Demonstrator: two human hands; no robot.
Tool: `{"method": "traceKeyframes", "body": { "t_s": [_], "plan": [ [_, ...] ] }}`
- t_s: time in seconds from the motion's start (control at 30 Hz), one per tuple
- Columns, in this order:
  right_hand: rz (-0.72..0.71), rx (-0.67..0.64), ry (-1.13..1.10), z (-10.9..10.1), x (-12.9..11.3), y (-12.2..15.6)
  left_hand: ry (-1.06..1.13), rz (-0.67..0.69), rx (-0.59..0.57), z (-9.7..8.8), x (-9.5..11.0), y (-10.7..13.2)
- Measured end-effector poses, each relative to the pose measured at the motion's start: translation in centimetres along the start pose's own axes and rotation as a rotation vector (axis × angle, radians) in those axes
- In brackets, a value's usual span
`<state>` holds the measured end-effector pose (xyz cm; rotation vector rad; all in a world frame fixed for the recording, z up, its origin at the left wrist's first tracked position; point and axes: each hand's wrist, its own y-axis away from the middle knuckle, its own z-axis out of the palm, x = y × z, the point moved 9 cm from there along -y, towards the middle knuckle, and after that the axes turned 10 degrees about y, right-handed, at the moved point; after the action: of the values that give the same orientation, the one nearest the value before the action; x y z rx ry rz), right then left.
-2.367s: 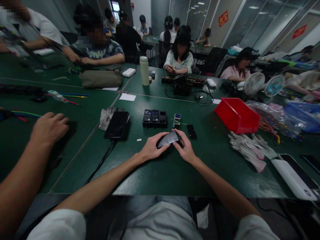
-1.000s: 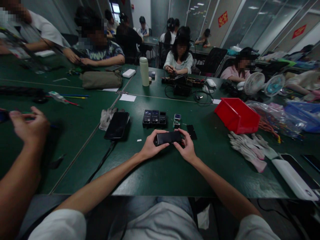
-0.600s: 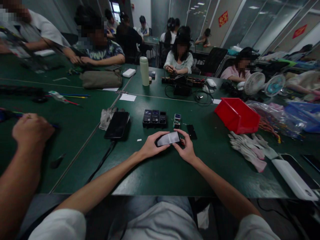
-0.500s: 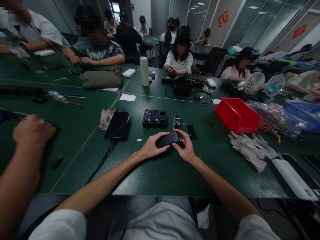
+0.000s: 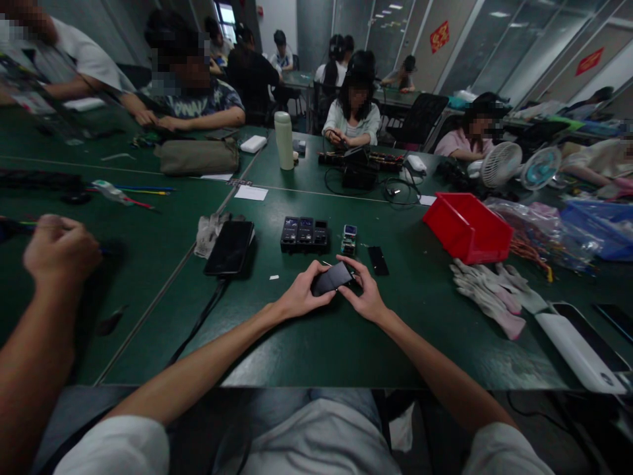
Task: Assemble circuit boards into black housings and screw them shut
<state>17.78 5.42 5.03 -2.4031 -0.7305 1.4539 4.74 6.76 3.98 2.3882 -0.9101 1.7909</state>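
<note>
Between my two hands is a small black rectangular case [image 5: 330, 280], held just over the green table. My left hand [image 5: 302, 290] is closed round its left end, with the thumb along the near side. My right hand [image 5: 364, 287] pinches the right end between thumb and fingers; small parts at that end are mostly hidden. Just beyond lies a small circuit board with a little screen [image 5: 349, 240]. A flat black cover plate [image 5: 378, 260] lies to its right. Three black modules with small displays [image 5: 305, 234] stand side by side to the left of the board.
A black phone-like device [image 5: 230, 247] with a cable rests partly on a glove [image 5: 208, 234] at left. To the right are a red bin [image 5: 467, 227], work gloves [image 5: 487, 297] and a white power bank [image 5: 576, 349]. A co-worker's hand [image 5: 62, 254] reaches in at far left.
The black case has tilted in my hands, so its upper face now looks lighter. My hands have barely moved. At far left the co-worker's hand has shifted slightly left.
</note>
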Motion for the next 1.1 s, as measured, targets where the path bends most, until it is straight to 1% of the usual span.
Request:
{"method": "traceKeyframes", "body": {
  "t_s": [0.23, 0.33, 0.5, 0.6, 0.67, 0.7, 0.77, 0.83, 0.87, 0.9, 1.0, 1.1],
  "plan": [
    [0.004, 0.031, -0.078, 0.2, 0.4, 0.0, -0.066, 0.022, -0.016, 0.1, 0.1, 0.0],
    [0.013, 0.027, -0.091, 0.3, 0.6, 0.0, -0.056, 0.006, 0.001, 0.0, -0.2, 0.0],
    [0.025, -0.042, -0.108, 0.6, 0.3, -0.1, 0.084, -0.041, -0.013, 0.3, -0.8, 0.1],
    [0.004, -0.099, -0.110, 0.8, 0.0, -0.2, 0.179, -0.025, -0.024, 0.5, -0.7, 0.1],
    [-0.013, -0.111, -0.082, 0.4, 0.1, -0.3, 0.221, -0.013, -0.030, 0.5, -0.5, 0.0],
    [-0.014, -0.099, -0.052, 0.0, 0.3, -0.5, 0.231, -0.016, -0.033, 0.5, -0.6, -0.1],
    [-0.010, -0.019, 0.049, -1.6, 0.9, -0.9, 0.230, -0.031, -0.026, 0.1, -0.7, -0.3],
    [-0.001, 0.059, 0.201, -3.5, 1.7, -1.3, 0.216, -0.037, 0.006, -0.5, -0.8, -0.5],
    [-0.002, 0.067, 0.295, -4.2, 2.1, -1.4, 0.210, -0.036, 0.031, -1.0, -0.9, -0.6],
    [-0.004, 0.037, 0.391, -4.5, 2.5, -1.6, 0.204, -0.038, 0.056, -1.3, -0.9, -0.6],
    [-0.001, -0.114, 0.604, -4.4, 3.9, -1.8, 0.196, -0.073, 0.124, -2.2, -1.4, -0.7],
    [-0.006, -0.256, 0.698, -3.4, 5.0, -1.6, 0.214, -0.087, 0.181, -2.6, -1.9, -0.7]
  ]
}}
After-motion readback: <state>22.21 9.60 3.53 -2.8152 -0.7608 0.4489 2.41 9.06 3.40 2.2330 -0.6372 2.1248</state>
